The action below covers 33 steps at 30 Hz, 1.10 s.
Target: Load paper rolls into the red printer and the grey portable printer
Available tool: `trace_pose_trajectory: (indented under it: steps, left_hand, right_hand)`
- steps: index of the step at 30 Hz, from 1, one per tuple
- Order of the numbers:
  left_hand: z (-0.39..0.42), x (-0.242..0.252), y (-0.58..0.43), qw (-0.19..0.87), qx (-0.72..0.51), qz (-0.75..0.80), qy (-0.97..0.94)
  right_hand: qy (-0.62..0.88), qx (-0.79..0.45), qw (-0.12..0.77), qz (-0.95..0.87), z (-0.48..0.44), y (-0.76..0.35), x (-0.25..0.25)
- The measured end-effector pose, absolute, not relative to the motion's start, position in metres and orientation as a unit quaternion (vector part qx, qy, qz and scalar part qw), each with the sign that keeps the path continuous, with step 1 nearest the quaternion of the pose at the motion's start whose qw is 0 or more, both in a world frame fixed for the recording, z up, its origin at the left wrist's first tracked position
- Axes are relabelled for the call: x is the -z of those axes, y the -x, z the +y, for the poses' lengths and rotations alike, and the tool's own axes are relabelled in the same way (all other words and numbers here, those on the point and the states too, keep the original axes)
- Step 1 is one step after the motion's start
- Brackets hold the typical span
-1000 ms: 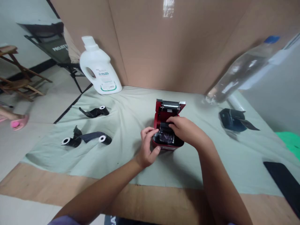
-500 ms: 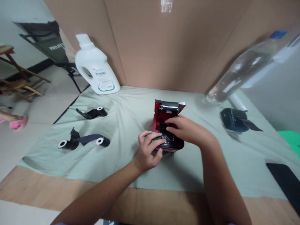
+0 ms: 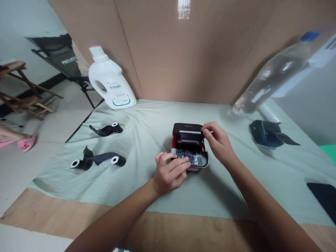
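A small red and black thermal printer [image 3: 202, 161] stands mid-table with its hinged lid [image 3: 187, 128] partly lowered, a roller showing beneath it. My left hand [image 3: 170, 171] grips the printer's front left, fingers lying over the front top. A shiny dark strip [image 3: 193, 157] lies under and beside those fingertips, across the front. My right hand [image 3: 216, 140] pinches the right edge of the lid between thumb and fingers. The inside of the printer is mostly shaded by the lid.
Black rolls with white cores and loose tails, one roll [image 3: 118, 160] among them, lie left. A white detergent bottle [image 3: 115, 84] stands back left, a clear plastic bottle [image 3: 273, 75] back right. A dark wrapped roll [image 3: 265, 133] and a black flat object [image 3: 322, 199] lie right.
My right hand has come out of the printer and moved up to the lid's right edge. The lid has swung down from upright to partly closed. My left hand stays at the front.
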<state>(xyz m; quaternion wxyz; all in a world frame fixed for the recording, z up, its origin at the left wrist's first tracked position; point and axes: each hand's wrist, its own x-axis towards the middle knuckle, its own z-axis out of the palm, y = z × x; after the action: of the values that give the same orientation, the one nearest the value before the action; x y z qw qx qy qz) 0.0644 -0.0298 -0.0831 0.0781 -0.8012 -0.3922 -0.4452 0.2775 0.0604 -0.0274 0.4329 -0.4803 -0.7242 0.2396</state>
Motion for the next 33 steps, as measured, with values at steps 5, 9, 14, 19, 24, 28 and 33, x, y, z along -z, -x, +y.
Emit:
trace_pose_trajectory:
  steps: [5, 9, 14, 19, 24, 28, 33]
  left_hand:
    - [-0.029, 0.083, -0.061, 0.079, 0.443, -0.382, 0.807]
    - [-0.026, 0.081, -0.061, 0.018, 0.482, -0.368, 0.795]
    - [0.003, 0.069, -0.038, -0.068, 0.498, -0.487, 0.714]
    - [0.059, 0.033, 0.066, 0.015, 0.182, -0.700, 0.691]
    - [0.093, 0.024, 0.161, 0.000, -0.042, -0.769, 0.638]
    - [0.091, 0.034, 0.177, -0.008, -0.063, -0.755, 0.653]
    - [0.056, 0.011, 0.170, 0.008, -0.036, -0.761, 0.648]
  right_hand:
    - [0.509, -0.306, 0.465, -0.656, 0.028, -0.276, 0.061]
    - [0.485, -0.414, 0.484, -0.599, 0.024, -0.270, 0.084]
    - [0.473, -0.431, 0.484, -0.597, 0.029, -0.270, 0.094]
    - [0.486, -0.412, 0.477, -0.605, 0.031, -0.271, 0.095]
    - [0.483, -0.408, 0.482, -0.607, 0.031, -0.270, 0.095]
    - [0.469, -0.421, 0.494, -0.599, 0.032, -0.272, 0.096]
    - [0.465, -0.415, 0.488, -0.611, 0.033, -0.274, 0.098]
